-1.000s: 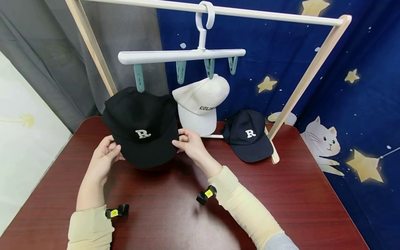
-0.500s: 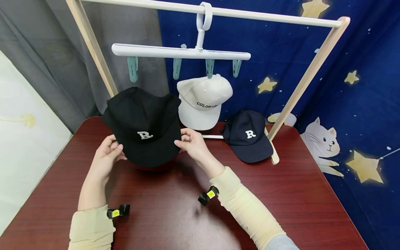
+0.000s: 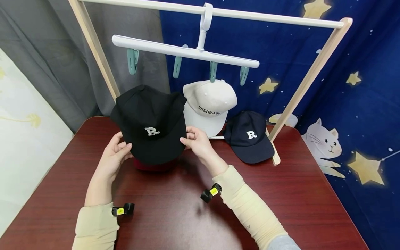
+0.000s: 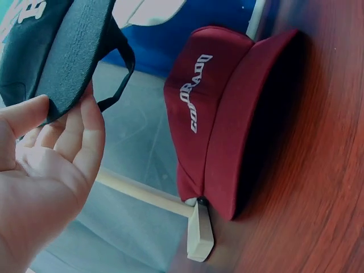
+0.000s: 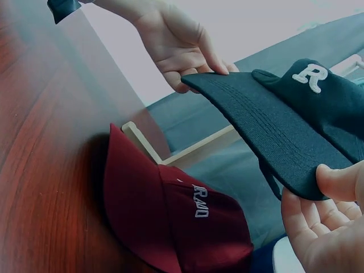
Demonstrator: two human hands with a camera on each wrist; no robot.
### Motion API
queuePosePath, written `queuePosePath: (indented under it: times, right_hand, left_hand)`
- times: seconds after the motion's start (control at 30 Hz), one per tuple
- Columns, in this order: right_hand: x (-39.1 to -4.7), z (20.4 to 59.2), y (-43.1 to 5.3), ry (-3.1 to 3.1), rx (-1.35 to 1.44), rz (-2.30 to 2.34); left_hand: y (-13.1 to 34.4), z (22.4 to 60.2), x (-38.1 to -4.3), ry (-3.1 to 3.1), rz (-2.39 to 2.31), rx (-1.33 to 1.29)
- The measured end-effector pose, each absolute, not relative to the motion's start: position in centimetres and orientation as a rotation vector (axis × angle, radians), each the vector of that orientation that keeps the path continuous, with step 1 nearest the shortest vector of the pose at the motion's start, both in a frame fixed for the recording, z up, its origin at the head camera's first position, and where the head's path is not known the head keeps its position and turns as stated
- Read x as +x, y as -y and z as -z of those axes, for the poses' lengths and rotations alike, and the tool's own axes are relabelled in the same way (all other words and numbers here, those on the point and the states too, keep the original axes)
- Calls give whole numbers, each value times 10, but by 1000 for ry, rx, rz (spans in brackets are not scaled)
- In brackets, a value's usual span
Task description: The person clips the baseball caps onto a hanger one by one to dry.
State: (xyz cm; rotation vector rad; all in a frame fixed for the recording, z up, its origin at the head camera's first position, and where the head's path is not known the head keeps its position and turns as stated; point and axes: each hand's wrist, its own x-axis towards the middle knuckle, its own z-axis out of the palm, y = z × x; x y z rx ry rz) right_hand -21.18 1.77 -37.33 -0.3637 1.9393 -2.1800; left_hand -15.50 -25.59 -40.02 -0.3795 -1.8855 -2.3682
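Observation:
Both hands hold a black cap (image 3: pixel 150 114) with a white letter R, below the hanger's leftmost clip (image 3: pixel 132 61) and apart from it. My left hand (image 3: pixel 116 152) pinches one side edge of its brim, thumb on top and fingers beneath. At the opposite brim edge my right hand (image 3: pixel 200 142) pinches it the same way. A maroon cap (image 4: pixel 196 108) with white lettering stands on the table under and behind the black one, mostly hidden in the head view. Behind my right hand a white COLORADO cap (image 3: pixel 210 100) hangs at the third clip (image 3: pixel 213 71).
The white clip hanger (image 3: pixel 184 51) hangs tilted from the wooden rack's top bar (image 3: pixel 265 15). A navy cap (image 3: pixel 248 137) with a white R rests by the rack's right leg (image 3: pixel 312 76). The dark red table (image 3: pixel 175 215) extends in front. Grey and blue curtains stand behind.
The leftmost clip has risen away from the black cap's top. The hanger's left end went up and its right end down, while the white cap swung. The black cap shifted slightly right with both hands.

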Motion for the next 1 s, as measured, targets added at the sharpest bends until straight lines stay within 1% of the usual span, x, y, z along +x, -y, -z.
queuePosePath:
  times: [0.33,1.0]
  right_hand:
    - [-217,372,-20,-1923,-326,2205]
    - [-224,364,-25,-1925,-245,2206]
  left_hand:
    - [249,397,-165,1806,2458,-343]
    - [240,386,-180,1810,2478,-300]
